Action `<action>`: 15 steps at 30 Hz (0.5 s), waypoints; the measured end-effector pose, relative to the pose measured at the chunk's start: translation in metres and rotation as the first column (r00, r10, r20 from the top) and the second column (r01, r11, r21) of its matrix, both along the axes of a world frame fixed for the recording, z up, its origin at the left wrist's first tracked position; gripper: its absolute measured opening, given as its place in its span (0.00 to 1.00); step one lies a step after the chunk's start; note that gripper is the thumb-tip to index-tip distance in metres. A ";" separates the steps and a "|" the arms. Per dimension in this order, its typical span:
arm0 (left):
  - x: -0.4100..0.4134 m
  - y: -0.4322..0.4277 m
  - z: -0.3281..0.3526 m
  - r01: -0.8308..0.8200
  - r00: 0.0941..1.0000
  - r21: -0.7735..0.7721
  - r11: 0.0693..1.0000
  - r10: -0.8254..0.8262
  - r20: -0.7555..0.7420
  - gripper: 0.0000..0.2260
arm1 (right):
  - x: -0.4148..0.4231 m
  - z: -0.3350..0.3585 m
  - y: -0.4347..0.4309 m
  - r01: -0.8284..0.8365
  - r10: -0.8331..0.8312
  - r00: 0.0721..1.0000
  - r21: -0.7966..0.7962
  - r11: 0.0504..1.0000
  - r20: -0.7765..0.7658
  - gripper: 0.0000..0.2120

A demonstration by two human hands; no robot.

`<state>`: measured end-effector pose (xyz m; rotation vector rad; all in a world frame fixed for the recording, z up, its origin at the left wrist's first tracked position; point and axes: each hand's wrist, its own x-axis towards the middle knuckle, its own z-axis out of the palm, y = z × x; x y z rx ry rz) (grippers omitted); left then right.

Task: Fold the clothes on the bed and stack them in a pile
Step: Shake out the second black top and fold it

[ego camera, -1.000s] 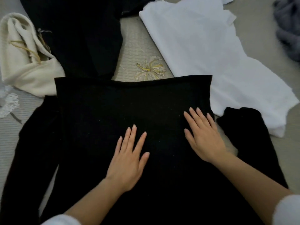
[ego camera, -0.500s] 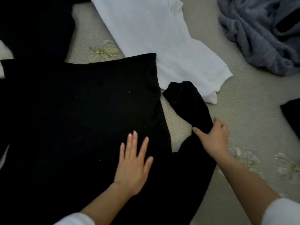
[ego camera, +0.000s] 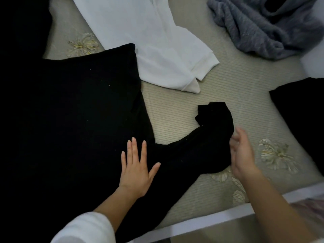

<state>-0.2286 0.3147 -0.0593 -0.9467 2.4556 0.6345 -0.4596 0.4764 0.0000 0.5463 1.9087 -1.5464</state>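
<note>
Black knit long-sleeved top (ego camera: 73, 120) spread flat on woven beige bed (ego camera: 184, 106) with pale flower motifs.
Left hand (ego camera: 136, 171) open, pressed flat on the body; right hand (ego camera: 242, 151) clasps the crumpled sleeve (ego camera: 206, 137). White cotton T-shirt (ego camera: 149, 41) and fuzzy grey garment (ego camera: 263, 27) lie beyond.

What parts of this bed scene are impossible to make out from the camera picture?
Head view only:
- Black top: its left side is cut off by the frame edge.
- Right hand: blurred, so its grip on the black sleeve is unclear.
- Grey garment: cut off by the top edge.
- White shirt: its upper part is cut off by the top edge.
</note>
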 end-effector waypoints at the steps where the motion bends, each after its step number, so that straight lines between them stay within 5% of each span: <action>1: -0.001 0.000 -0.001 -0.003 1.000 -0.003 1.000 0.003 0.004 0.35 | -0.004 0.000 0.004 0.059 -0.039 0.976 -0.087 0.994 0.215 0.23; 3: -0.002 0.001 -0.003 -0.007 1.000 -0.013 1.000 0.007 0.008 0.36 | -0.015 0.003 0.008 0.187 -0.088 0.893 -0.186 0.965 0.441 0.26; 6: -0.002 0.002 -0.006 -0.003 1.000 -0.033 0.999 0.003 0.011 0.36 | -0.029 0.013 0.001 0.138 -0.014 0.887 -0.235 0.962 0.462 0.19; 10: -0.003 0.005 -0.004 -0.031 0.999 -0.041 0.999 0.030 -0.011 0.37 | -0.036 0.027 -0.004 0.142 -0.088 0.981 -0.338 0.931 0.171 0.06; 13: -0.010 0.015 0.003 -0.105 0.991 -0.029 0.994 0.102 -0.084 0.36 | -0.032 0.035 0.014 0.166 -0.240 0.940 -0.292 0.942 -0.241 0.13; 15: -0.014 0.031 0.011 -0.134 0.979 -0.024 0.991 0.129 -0.158 0.33 | -0.024 0.029 0.031 0.208 -0.283 0.916 -0.266 0.941 -0.283 0.14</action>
